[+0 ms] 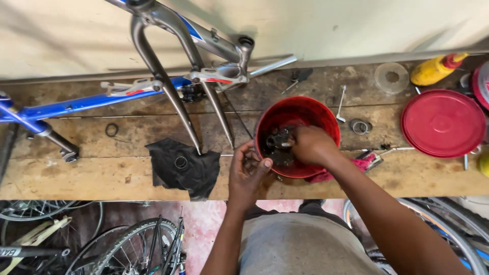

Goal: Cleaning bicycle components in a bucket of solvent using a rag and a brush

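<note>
A person at a worn wooden workbench (pixel 102 178) works over a red plastic bowl (pixel 326 114) of dark, greasy bicycle parts (pixel 277 145), seen from a head-worn camera. The right hand (pixel 310 145) reaches down into the bowl with its fingers curled closed around one of the small blackened parts, though how much of the piece it grips is hidden by the knuckles. The left hand (pixel 247 170) sits at the bowl's near left rim, fingers loosely bent and partly open, touching the edge; whether it pinches anything small cannot be told. The bowl stands near the front of the bench, just in front of the person's torso.

A bicycle frame (pixel 168 46) in silver and blue lies across the bench to the left, its fork tips (pixel 196 147) resting by a black rag (pixel 186 170) that carries a small ring-shaped part (pixel 181 162). A red round lid (pixel 443 122) lies to the right, a yellow squeeze bottle (pixel 433 71) beyond it.

Judging from the oily contents, the work goes best with the left hand steadying the rim so the bowl cannot tip or slide, the right hand lifting one piece at a time, and loose small parts kept over the bowl or the rag.
</note>
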